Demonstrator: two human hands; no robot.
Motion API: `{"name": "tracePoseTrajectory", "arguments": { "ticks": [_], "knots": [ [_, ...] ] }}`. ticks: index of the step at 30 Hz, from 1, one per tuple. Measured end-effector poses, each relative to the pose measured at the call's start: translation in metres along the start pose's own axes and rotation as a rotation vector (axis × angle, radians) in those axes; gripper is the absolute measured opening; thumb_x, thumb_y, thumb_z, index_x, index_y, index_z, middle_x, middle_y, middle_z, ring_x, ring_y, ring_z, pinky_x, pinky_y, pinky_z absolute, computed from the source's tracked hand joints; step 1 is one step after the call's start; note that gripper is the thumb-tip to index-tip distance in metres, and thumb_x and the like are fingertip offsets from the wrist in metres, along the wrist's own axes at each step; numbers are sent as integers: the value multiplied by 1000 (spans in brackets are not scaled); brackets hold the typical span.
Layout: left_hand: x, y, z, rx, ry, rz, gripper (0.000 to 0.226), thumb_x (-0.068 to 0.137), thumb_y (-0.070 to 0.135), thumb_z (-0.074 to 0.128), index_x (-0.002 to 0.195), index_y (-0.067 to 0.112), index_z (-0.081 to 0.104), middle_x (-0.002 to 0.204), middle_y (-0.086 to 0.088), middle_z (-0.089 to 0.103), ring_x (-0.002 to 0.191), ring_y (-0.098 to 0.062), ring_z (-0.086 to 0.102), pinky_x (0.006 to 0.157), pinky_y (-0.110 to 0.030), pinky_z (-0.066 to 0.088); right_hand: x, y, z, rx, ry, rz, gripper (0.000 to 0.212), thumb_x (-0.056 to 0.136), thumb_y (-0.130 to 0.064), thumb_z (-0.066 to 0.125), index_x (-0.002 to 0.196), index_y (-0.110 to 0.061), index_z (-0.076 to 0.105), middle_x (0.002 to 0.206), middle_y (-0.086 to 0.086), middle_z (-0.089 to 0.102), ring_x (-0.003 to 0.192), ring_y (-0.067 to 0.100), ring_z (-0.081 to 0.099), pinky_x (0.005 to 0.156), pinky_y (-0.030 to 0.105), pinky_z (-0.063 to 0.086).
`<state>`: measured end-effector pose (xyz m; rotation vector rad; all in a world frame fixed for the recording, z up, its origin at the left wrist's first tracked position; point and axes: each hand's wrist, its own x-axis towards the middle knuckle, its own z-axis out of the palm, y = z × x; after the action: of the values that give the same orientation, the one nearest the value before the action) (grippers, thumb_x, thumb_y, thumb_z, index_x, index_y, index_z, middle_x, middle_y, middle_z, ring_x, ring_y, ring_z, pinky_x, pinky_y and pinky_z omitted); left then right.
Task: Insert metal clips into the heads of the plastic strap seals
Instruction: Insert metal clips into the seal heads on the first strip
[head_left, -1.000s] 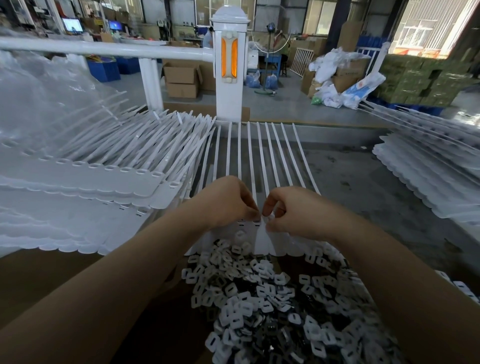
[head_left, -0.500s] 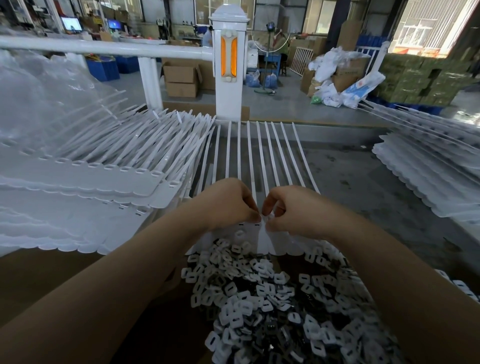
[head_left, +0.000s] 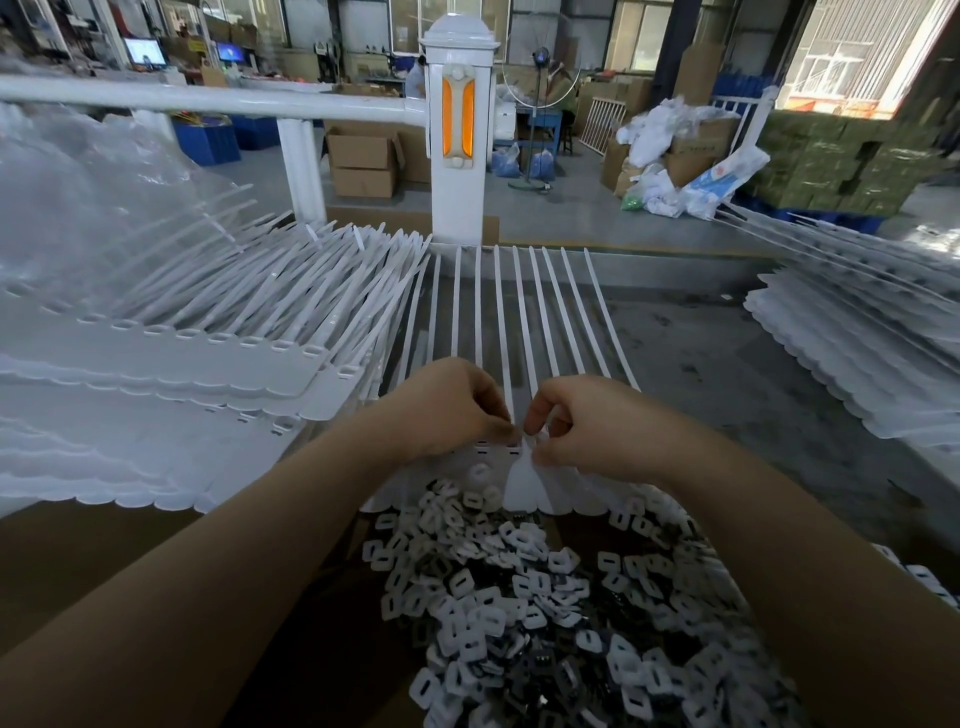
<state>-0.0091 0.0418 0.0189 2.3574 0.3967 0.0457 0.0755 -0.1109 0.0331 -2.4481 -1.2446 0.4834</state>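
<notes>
Change: barely any; both hands stay at the same seal head.
Left hand: fingertips pinching strap seals head.
Right hand: pinching, clip hidden.
Straps: long axis pointing away, toward white post.
Metal clips: heaped nearest, below hands.

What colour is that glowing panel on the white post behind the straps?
Orange: two vertical strips on the panel set in the white post, seen in the head view.
</notes>
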Motion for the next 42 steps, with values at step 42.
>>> {"name": "tracePoseTrajectory", "arguments": {
  "ticks": [42],
  "knots": [
    [-10, -2, -21, -382, -82, 46, 10, 87, 24, 70, 88, 15, 74, 81, -1, 76, 62, -1, 63, 51, -12, 44, -7, -7, -10, 459, 142, 65, 8, 89, -19, 69, 84, -16, 74, 67, -5, 72, 54, 0, 61, 49, 14, 47]
  ]
}}
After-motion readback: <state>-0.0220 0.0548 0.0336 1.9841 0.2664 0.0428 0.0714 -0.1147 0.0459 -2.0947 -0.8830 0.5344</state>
